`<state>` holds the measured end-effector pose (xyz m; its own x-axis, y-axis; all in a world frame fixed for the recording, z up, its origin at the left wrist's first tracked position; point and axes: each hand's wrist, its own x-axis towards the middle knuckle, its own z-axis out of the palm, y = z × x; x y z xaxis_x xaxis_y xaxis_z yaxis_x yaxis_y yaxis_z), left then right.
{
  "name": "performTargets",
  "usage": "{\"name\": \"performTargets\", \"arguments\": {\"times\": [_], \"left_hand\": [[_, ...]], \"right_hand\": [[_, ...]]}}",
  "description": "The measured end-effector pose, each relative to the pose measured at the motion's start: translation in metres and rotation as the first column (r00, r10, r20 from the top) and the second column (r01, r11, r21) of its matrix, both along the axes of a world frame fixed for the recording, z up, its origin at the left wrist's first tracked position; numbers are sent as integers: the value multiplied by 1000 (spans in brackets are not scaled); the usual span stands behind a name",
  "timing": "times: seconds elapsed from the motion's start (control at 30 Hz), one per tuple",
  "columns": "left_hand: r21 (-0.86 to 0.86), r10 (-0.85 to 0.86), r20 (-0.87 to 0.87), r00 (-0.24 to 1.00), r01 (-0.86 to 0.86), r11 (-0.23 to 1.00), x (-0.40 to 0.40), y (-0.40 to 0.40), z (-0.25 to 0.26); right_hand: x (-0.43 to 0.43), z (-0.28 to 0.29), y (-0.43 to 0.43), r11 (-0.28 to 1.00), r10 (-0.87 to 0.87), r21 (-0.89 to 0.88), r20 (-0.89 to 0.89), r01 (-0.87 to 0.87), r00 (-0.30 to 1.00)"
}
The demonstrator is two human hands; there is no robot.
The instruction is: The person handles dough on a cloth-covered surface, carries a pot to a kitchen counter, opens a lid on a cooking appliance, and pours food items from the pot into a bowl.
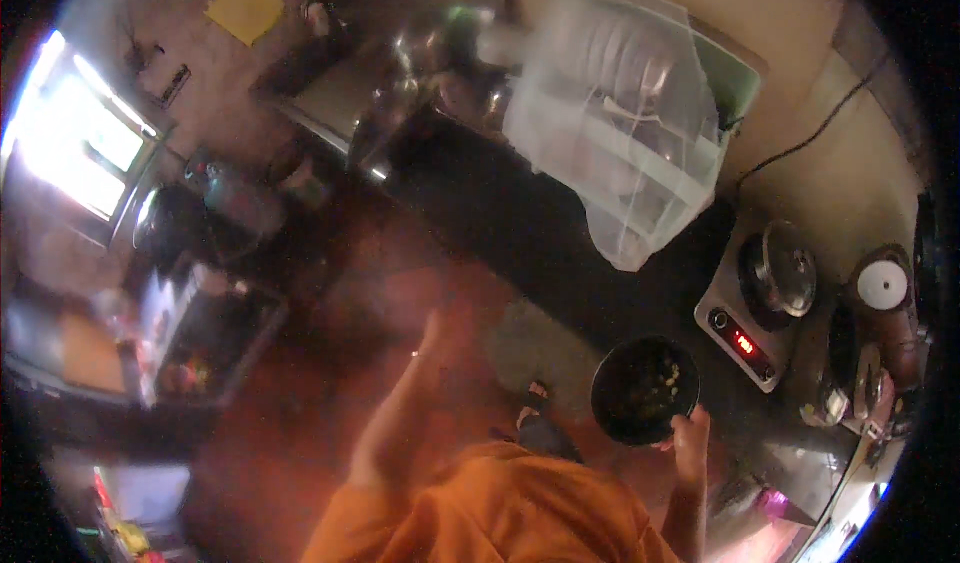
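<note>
My right hand grips the near right rim of a round dark bowl or pan. Small pale food pieces lie inside it, towards its right side. The dark vessel is beside the edge of the black counter, lower left of an induction cooktop with a lit red display. My left hand is stretched forward over the reddish floor, blurred, with a thin band at its wrist. No held object shows in it, and its fingers are too blurred to read.
On the cooktop stands a pot with a glass lid. A plastic-covered dish rack with plates stands on the black counter. Utensils lie at the right. A dark box-like table or crate is at the left, and a foot shows below.
</note>
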<state>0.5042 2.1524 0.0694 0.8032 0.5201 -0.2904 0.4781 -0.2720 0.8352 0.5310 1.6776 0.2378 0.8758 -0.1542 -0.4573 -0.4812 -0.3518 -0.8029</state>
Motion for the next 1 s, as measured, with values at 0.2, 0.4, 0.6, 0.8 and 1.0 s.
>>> {"name": "performTargets", "arguments": {"times": [0.2,0.4,0.6,0.8,1.0], "left_hand": [[-608,196,275,941,13,794,98,39,102],[-729,285,232,930,-28,684,215,85,152],[-861,386,312,868,86,501,344,149,132],[-959,437,100,894,-31,282,444,159,100],[-86,229,802,552,-273,958,533,275,-44]], "right_hand": [[54,-4,15,990,140,-6,-144,-142,980],[71,14,81,998,-59,-17,-67,58,996],[75,-3,112,935,-320,-145,44,323,946],[53,-14,122,884,-422,-226,-10,409,907],[67,-30,132,935,-314,-209,-109,287,943]]}}
